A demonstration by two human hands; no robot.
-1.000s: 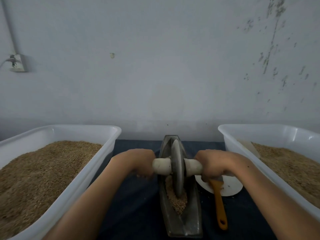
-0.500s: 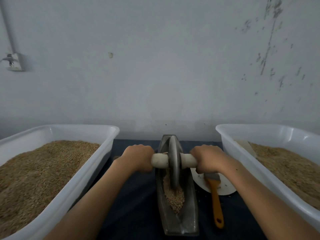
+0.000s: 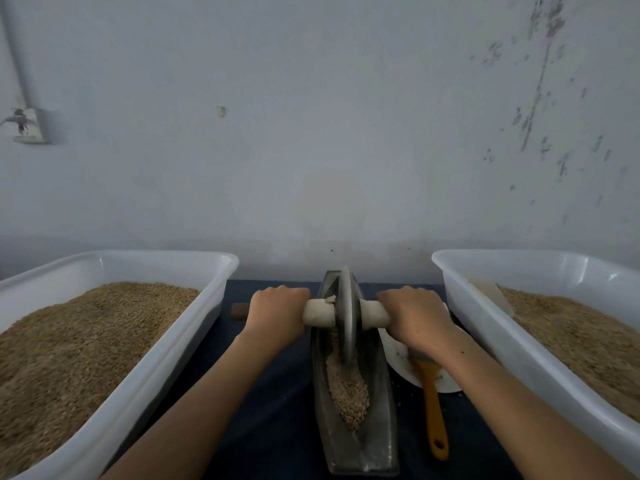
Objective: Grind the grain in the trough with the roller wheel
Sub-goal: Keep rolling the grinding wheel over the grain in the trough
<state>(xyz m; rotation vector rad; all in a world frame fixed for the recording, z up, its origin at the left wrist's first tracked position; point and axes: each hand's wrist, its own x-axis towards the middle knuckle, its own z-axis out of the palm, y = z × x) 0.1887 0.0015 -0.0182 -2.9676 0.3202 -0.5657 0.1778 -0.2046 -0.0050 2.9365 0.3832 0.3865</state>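
Note:
A grey boat-shaped metal trough (image 3: 381, 441) lies lengthwise in front of me on the dark cloth. Grain (image 3: 349, 393) is piled in its near half. The metal roller wheel (image 3: 347, 317) stands upright in the trough's far half, on a pale axle handle (image 3: 320, 313). My left hand (image 3: 277, 315) grips the left end of the axle and my right hand (image 3: 414, 315) grips the right end. The wheel's lower edge sits at the far end of the grain pile.
A white tub of grain (image 3: 138, 368) stands on the left, another white tub of grain (image 3: 512, 348) on the right. A white plate (image 3: 398, 355) with an orange-handled brush (image 3: 433, 403) lies right of the trough. The wall rises close behind.
Both hands have pushed the roller wheel away from me along the trough, uncovering more of the grain pile in the near half.

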